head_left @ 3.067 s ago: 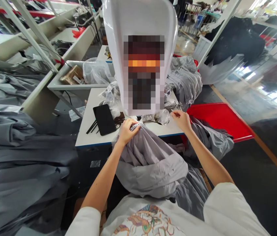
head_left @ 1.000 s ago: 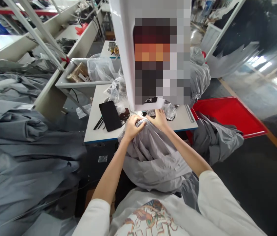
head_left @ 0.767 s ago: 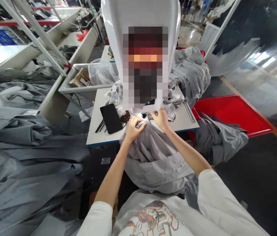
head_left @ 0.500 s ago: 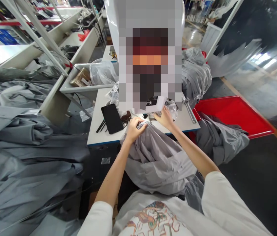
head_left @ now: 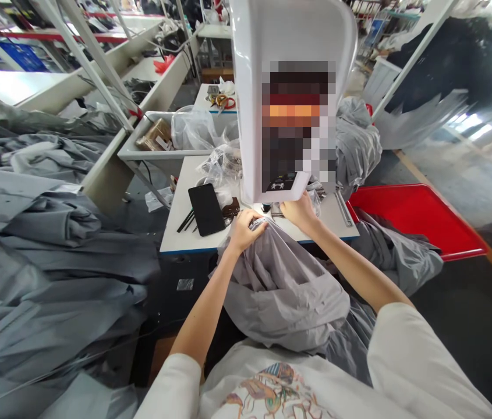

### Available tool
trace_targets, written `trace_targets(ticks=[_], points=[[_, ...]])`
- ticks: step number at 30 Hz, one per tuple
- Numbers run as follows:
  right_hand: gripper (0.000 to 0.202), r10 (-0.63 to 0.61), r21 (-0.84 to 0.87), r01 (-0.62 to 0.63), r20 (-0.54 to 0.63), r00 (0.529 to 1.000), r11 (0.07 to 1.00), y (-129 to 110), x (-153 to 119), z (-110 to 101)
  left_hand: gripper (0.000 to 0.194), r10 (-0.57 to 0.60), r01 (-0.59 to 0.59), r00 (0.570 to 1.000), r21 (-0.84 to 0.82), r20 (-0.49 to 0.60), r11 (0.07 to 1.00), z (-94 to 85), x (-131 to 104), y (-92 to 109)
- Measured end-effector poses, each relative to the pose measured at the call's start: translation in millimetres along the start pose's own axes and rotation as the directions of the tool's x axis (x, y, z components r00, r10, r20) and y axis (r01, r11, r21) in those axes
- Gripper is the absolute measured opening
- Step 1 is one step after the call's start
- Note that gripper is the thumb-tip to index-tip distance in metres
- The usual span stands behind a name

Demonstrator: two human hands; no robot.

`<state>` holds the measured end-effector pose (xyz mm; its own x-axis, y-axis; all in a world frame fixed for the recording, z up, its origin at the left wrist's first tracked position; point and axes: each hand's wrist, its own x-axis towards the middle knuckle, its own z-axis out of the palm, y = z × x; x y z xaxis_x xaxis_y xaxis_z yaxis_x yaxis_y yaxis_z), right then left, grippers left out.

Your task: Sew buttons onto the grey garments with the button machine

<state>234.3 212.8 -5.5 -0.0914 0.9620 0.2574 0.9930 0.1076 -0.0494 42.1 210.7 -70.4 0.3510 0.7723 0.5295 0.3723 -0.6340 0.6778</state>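
Observation:
My left hand point(head_left: 246, 228) pinches the gathered upper edge of a light grey cloth piece point(head_left: 291, 285) at the front of a white machine point(head_left: 250, 116). From there the cloth hangs over the table edge onto my lap. My right hand point(head_left: 300, 212) is under the machine's lower right corner, beside its small dark lower part point(head_left: 265, 207). Its fingertips are partly covered, so whether they hold anything is unclear. A black tablet-like device point(head_left: 206, 209) lies on the white table point(head_left: 176, 240) to the left of my left hand.
Clear plastic bags point(head_left: 223, 163) lie behind the tablet. A grey bin point(head_left: 162, 153) stands beyond the table. To the right are a red tub point(head_left: 420, 215) with grey cloth over its side and a metal rail point(head_left: 343, 208). Grey fabric heaps point(head_left: 66, 291) fill the left.
The view has shifted, bringing the machine further right in the picture. My right fingers have moved in closer under the machine and are more hidden. My left hand keeps its grip on the cloth.

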Motion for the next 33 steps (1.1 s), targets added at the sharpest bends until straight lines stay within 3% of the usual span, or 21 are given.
trace_targets(ticks=[7,14,18,24,33], points=[[0.028,0.011,-0.075,-0.004,0.102,0.995,0.997,-1,8,-3,0.012,0.014,-0.014,1.0,-0.025,-0.019,1.0,0.1,0,-1],[0.029,-0.058,-0.069,0.067,0.122,0.991,0.995,5,14,8,0.013,0.023,-0.024,0.999,-0.037,-0.024,0.999,0.8,0,-2],[0.021,-0.025,-0.025,0.028,0.121,0.992,0.999,6,12,2,0.012,0.017,-0.018,1.0,-0.033,-0.017,0.999,0.4,0,-2],[0.025,0.053,0.026,-0.056,0.091,0.994,0.998,10,6,-5,0.013,0.021,-0.021,1.0,-0.026,-0.013,0.999,0.6,0,-3],[0.016,0.126,0.177,-0.121,-0.017,0.992,0.977,23,4,7,0.013,-0.006,0.006,1.0,-0.029,-0.002,1.0,0.6,-1,-2]])
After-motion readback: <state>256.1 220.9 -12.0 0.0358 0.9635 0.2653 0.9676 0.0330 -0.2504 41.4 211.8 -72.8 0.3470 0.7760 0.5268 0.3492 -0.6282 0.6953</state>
